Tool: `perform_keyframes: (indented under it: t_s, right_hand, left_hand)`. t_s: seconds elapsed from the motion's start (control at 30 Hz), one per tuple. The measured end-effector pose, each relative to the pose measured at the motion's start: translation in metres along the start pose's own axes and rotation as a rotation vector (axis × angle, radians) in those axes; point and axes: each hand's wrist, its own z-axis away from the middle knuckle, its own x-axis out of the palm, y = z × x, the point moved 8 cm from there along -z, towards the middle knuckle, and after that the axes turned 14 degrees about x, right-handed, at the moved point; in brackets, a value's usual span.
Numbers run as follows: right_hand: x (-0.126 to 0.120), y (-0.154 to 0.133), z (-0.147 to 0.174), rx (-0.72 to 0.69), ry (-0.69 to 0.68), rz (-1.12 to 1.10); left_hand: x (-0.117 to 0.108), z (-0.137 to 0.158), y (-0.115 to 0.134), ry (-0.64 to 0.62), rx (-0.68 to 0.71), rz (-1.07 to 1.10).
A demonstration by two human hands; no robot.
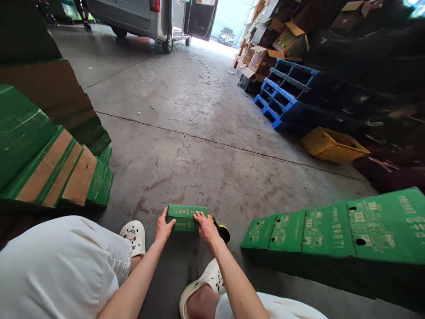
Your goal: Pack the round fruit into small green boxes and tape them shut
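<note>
A green cardboard box (186, 211) with pale printed characters is on the concrete floor between my feet. My left hand (164, 227) grips its left end, the thumb on the near face. My right hand (205, 226) holds the right end, with fingertips on the upper edge. Just right of that hand is a round yellow and black object (224, 233), which looks like a tape dispenser; my wrist partly covers it.
A row of green boxes (327, 226) stands at my right, and stacked green and brown cartons (66, 166) rise at my left. Farther off are a yellow crate (332, 146), blue pallets (277, 95), heaped open cartons (260, 60) and a silver van (133, 15) with an open door.
</note>
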Motion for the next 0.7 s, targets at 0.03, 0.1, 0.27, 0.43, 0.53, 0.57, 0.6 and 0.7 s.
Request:
perform_keyframes:
  t_s: [0.03, 0.1, 0.27, 0.43, 0.53, 0.57, 0.6, 0.7]
  right_hand:
    - [0.002, 0.000, 0.001, 0.001, -0.011, 0.015]
    - [0.003, -0.001, 0.001, 0.009, -0.019, 0.037]
    - [0.001, -0.003, 0.003, 0.048, 0.051, 0.049]
    - [0.002, -0.002, 0.005, 0.022, 0.101, -0.055]
    - [0.005, 0.004, 0.001, 0.009, 0.115, -0.103]
    - [0.006, 0.006, 0.000, 0.006, 0.123, -0.117]
    - [0.007, 0.010, -0.001, 0.001, 0.134, -0.134]
    - [0.003, 0.022, -0.006, 0.014, 0.168, -0.189]
  left_hand:
    - [-0.002, 0.000, 0.004, 0.007, 0.035, -0.030]
    - [-0.004, 0.001, 0.015, 0.005, 0.130, -0.100]
    - [0.007, 0.009, 0.050, -0.087, 0.324, -0.476]
    - [0.062, 0.019, 0.072, -0.399, 0.538, -0.704]
    - [0.082, 0.013, 0.073, -0.439, 0.533, -0.746]
    - [0.086, 0.009, 0.074, -0.440, 0.533, -0.754]
    - [0.088, 0.005, 0.076, -0.442, 0.536, -0.755]
    - [0.090, -0.004, 0.081, -0.446, 0.554, -0.730]
